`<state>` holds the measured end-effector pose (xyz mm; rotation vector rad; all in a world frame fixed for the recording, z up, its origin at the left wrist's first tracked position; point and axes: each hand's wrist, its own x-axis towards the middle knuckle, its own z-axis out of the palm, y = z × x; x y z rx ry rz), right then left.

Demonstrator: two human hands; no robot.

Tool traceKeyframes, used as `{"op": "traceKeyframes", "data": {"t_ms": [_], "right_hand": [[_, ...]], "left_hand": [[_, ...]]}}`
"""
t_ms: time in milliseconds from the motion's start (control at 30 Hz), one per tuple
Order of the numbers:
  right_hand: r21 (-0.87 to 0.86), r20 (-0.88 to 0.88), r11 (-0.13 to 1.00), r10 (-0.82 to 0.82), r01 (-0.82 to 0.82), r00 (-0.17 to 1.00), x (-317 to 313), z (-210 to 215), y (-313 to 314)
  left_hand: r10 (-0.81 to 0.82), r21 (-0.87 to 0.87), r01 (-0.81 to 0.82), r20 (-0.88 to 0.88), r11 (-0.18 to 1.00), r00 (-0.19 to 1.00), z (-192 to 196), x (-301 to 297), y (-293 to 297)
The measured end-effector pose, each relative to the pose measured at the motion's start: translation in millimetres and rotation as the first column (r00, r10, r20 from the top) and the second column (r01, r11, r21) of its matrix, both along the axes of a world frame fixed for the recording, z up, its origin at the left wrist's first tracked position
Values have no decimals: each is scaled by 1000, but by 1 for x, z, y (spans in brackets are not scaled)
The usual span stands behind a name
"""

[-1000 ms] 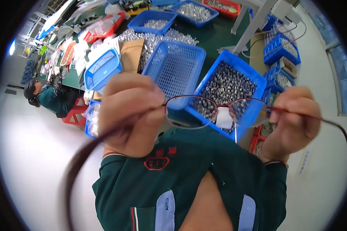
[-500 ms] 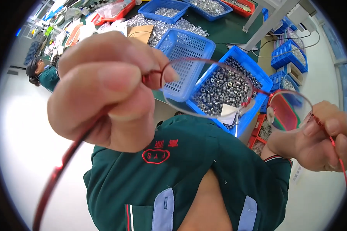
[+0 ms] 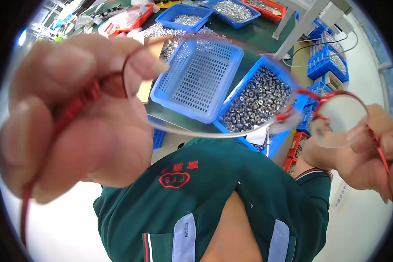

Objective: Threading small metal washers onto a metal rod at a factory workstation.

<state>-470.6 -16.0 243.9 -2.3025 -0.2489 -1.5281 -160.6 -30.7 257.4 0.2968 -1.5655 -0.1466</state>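
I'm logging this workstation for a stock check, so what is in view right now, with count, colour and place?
Glasses: one pair, red frame, clear lenses, held up close to the camera.
Empty basket: one, blue, on the green table, centre.
Bin of metal parts: one, blue, right of the basket.
Further bins: several, blue and red, along the far side of the table.
Stacked bins: several, blue, on the floor at right.
Green shirt: one, bottom centre.
Left hand: grips the left temple.
Right hand: grips the right temple.

dark green jacket (image 3: 231,192), red chest emblem (image 3: 174,178).
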Motion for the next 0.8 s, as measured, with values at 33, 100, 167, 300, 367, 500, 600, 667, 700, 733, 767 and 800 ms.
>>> {"op": "traceKeyframes", "data": {"t_ms": [33, 100, 167, 300, 367, 500, 600, 667, 700, 733, 767, 800], "right_hand": [[9, 8, 1000, 6, -6, 1000, -2, -3, -2], [13, 26, 1000, -11, 11, 1000, -119, -14, 18], [29, 63, 997, -72, 71, 995, -13, -14, 25], [17, 116, 987, -161, 160, 980, -46, -17, 49], [-4, 169, 968, -245, 249, 955, -42, -13, 58], [-12, 181, 946, -316, 323, 932, -26, -2, 60], [23, 218, 918, -392, 396, 894, -33, -8, 95], [51, 243, 891, -450, 452, 859, -22, -9, 96], [62, 251, 875, -479, 480, 841, -26, -9, 103], [73, 259, 859, -507, 507, 822, -28, -18, 107], [84, 272, 839, -538, 537, 798, -28, -20, 111], [103, 276, 825, -561, 556, 781, -38, -21, 118]], "left_hand": [[66, 52, -65, -23, 997, 998, 6, -3, -1], [155, 111, -147, -61, 983, 986, 5, 1, 4], [121, 112, -113, -65, 987, 990, -1, 0, -19], [80, 70, -73, -100, 995, 992, 1, 31, 62], [10, 27, -7, -96, 1000, 995, 34, 170, 85], [-20, -7, 19, -170, 1000, 985, -4, -28, -1], [-58, -6, 58, -185, 998, 981, -11, -22, 0], [-92, -3, 93, -191, 996, 977, -16, -8, 3], [-109, -2, 111, -199, 994, 974, -17, -2, 4], [-126, -3, 129, -205, 992, 970, -20, 0, 6], [-149, -5, 151, -208, 989, 967, -21, -2, 9], [-156, 2, 160, -215, 987, 964, -22, -1, 12]]}}
